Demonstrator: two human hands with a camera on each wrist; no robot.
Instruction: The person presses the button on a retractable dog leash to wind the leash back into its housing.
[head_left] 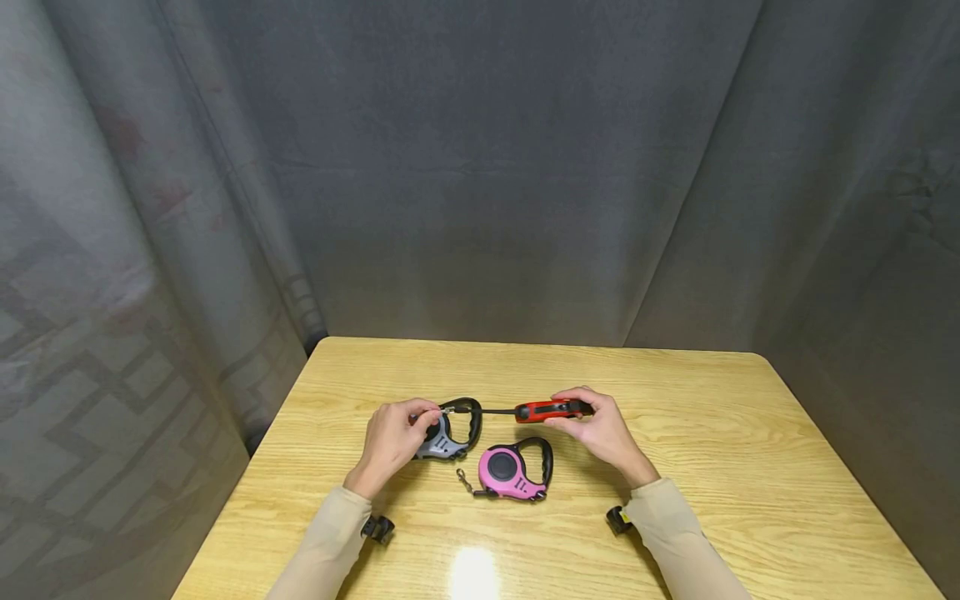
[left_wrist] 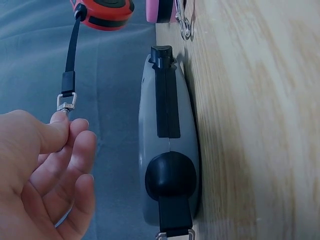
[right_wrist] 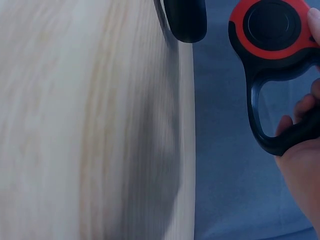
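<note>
My right hand [head_left: 600, 428] grips the black handle of a red retractable dog leash [head_left: 542, 411], held up over the table. From its nozzle a short black strap [left_wrist: 72, 47] runs out straight to my left hand [head_left: 395, 435]. There the thumb and forefinger pinch the metal clip [left_wrist: 65, 104] at the strap's end. Beneath the left hand lies a grey retractable leash [head_left: 442, 447], partly hidden by the fingers in the head view. A pink retractable leash [head_left: 498, 472] rests on the table between the two forearms, its small clip [head_left: 463, 477] pointing left.
The wooden table [head_left: 750, 467] has light grain and rounded back corners. Grey curtains [head_left: 480, 167] hang behind it and along both sides. Black wrist cameras [head_left: 378, 528] are strapped at both sleeves.
</note>
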